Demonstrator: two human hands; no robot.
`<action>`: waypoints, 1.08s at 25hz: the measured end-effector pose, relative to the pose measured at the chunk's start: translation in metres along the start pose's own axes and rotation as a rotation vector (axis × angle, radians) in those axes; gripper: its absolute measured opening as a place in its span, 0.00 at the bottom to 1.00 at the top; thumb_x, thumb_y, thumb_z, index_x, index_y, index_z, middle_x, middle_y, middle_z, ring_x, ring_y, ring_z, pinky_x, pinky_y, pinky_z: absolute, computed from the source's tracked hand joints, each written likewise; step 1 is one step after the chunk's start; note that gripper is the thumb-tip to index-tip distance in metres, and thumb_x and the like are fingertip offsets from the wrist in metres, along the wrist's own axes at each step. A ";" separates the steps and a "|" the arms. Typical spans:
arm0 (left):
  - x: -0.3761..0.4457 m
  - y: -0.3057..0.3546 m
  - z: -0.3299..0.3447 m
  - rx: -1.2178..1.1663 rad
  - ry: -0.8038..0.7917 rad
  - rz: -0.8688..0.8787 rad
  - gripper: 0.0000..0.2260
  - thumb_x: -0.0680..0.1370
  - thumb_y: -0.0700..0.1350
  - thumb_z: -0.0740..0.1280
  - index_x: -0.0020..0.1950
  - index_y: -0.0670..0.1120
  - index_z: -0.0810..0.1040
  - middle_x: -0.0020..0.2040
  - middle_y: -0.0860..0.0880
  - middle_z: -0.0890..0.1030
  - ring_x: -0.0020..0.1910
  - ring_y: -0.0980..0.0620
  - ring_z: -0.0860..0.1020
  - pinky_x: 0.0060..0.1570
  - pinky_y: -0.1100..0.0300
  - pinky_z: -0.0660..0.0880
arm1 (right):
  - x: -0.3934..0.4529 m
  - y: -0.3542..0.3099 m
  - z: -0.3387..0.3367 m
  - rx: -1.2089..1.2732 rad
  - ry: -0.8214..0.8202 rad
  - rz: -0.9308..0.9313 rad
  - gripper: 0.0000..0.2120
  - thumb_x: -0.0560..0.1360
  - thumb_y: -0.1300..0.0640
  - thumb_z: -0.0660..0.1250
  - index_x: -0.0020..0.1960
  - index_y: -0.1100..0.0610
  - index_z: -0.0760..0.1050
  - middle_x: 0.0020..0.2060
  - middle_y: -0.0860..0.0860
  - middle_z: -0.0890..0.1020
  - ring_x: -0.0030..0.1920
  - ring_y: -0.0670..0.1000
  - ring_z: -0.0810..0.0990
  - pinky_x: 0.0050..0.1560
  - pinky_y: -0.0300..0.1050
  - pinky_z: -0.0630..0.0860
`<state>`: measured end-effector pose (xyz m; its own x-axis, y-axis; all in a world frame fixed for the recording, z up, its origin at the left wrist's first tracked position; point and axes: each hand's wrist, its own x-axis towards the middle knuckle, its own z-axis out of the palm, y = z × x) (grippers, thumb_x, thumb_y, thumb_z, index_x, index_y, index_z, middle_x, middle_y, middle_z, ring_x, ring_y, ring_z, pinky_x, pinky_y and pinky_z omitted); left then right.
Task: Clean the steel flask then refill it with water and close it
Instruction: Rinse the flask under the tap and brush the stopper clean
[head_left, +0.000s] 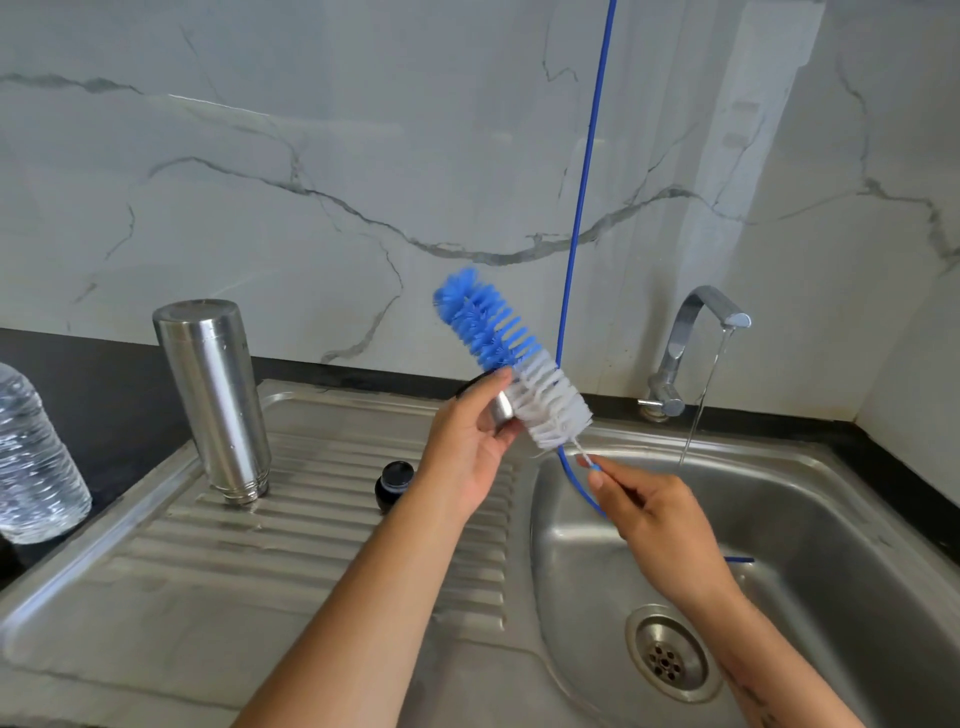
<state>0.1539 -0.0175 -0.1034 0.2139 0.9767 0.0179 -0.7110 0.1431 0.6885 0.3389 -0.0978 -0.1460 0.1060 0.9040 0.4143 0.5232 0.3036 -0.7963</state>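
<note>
Fingers of right hand pinch bottle brush handle.

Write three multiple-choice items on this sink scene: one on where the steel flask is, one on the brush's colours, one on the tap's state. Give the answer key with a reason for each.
1. Where does the steel flask stand?
A. In the sink basin under the tap
B. Mouth down on the ribbed drainboard
C. In the left hand

2. What colours are the bristles of the bottle brush?
A. Blue and white
B. Green and yellow
C. All black

3. What is the state of the tap?
A. Off and dry
B. Removed from the counter
C. Running

Key:
1 B: the flask's threaded neck rests on the drainboard, left of the basin.
2 A: the bristles are blue at the tip and white toward the handle, which the right hand holds.
3 C: a thin stream of water falls from the spout into the basin.
</note>
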 end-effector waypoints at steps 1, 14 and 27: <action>-0.003 -0.006 0.003 0.053 -0.026 -0.011 0.10 0.75 0.41 0.72 0.56 0.44 0.83 0.51 0.46 0.86 0.53 0.50 0.84 0.61 0.53 0.76 | 0.001 -0.004 0.007 -0.012 -0.003 -0.017 0.13 0.82 0.52 0.66 0.57 0.35 0.82 0.29 0.51 0.71 0.34 0.44 0.63 0.33 0.40 0.64; 0.000 -0.006 0.003 0.017 -0.080 0.053 0.11 0.70 0.40 0.72 0.51 0.42 0.83 0.49 0.45 0.86 0.49 0.49 0.84 0.51 0.57 0.81 | 0.005 -0.002 0.001 -0.082 -0.010 -0.048 0.12 0.82 0.50 0.64 0.55 0.52 0.85 0.29 0.46 0.67 0.31 0.44 0.62 0.32 0.39 0.62; 0.002 0.003 -0.001 0.092 0.036 0.062 0.18 0.67 0.44 0.77 0.55 0.43 0.83 0.48 0.46 0.85 0.52 0.49 0.83 0.58 0.52 0.78 | 0.001 -0.004 -0.005 0.106 0.081 0.062 0.12 0.83 0.50 0.64 0.52 0.56 0.82 0.30 0.50 0.65 0.31 0.49 0.60 0.33 0.44 0.59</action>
<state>0.1512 -0.0152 -0.1017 0.1462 0.9886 0.0372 -0.6573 0.0690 0.7505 0.3414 -0.0999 -0.1404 0.2054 0.8960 0.3938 0.4215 0.2822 -0.8618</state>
